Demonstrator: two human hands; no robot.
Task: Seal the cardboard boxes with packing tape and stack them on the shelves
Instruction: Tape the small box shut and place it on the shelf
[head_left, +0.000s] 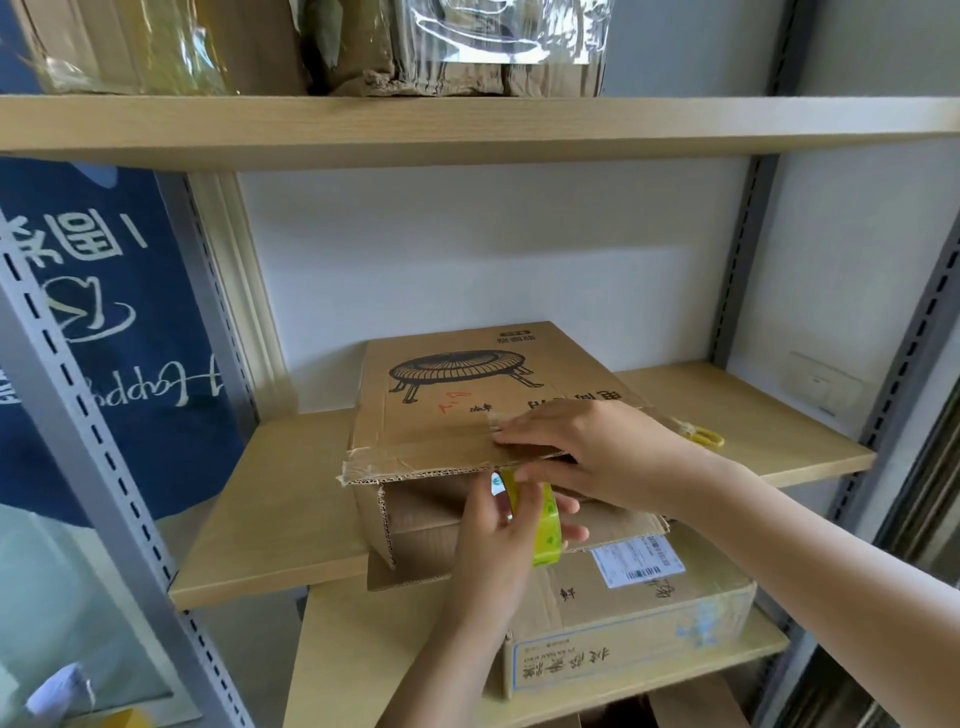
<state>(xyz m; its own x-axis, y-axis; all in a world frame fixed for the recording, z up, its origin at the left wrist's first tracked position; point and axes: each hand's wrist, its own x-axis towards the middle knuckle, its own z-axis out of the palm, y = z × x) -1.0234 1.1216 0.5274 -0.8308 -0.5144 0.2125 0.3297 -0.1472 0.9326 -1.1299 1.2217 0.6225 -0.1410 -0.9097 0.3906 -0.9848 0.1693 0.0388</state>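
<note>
The cardboard box (447, 410) lies at the front edge of the middle shelf (270, 519), right hand (582, 447) flat on its flap, left hand (498, 525) gripping the tape roll (545, 525), which should pull taut across the seam.

We see a light wooden middle shelf (270, 519) carrying an open cardboard box (457, 395) that overhangs its front edge, with yellow-handled scissors (704, 436) beside it. The lower shelf (374, 654) bears a labelled box (649, 618); the top shelf (467, 127) holds plastic-wrapped cartons (457, 47).
</note>
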